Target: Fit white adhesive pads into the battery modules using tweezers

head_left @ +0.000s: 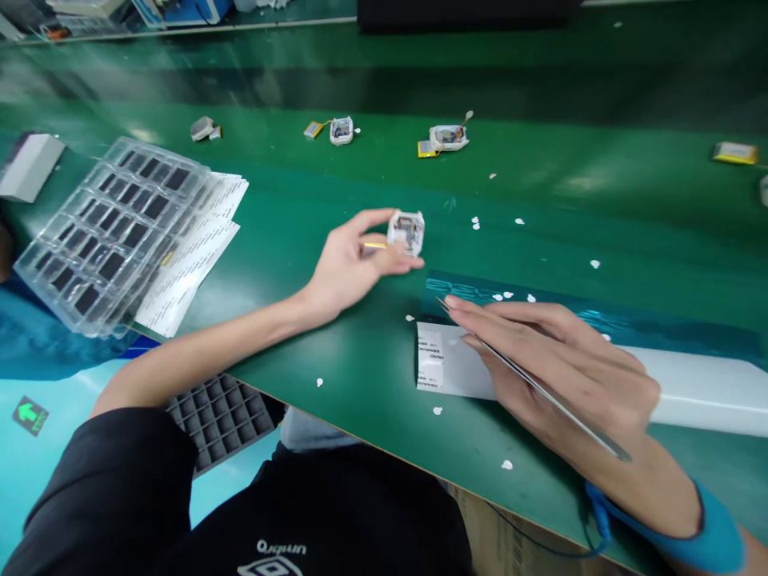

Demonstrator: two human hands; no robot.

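Between the thumb and fingers of my left hand (348, 268) is a small white device housing (406, 233), its open side with electronic parts facing up. A yellow-edged battery (374, 250) shows partly behind the thumb. My right hand (564, 368) grips metal tweezers (552, 396), with the tips pointing left toward the housing but apart from it. Whether the tips hold anything is too small to tell. Beneath this hand lie a white adhesive sheet (456, 372) and a strip of blue-green film (660, 316). A blue wrist strap circles my right wrist.
Along the back lie more housings (342, 130) with batteries (427, 149) on wires. Clear compartment trays (114, 228) with dark pieces rest on printed sheets (201, 272) at left. Small white stickers (594, 264) are scattered about. A grey grid tray (222, 420) sits below the table edge.
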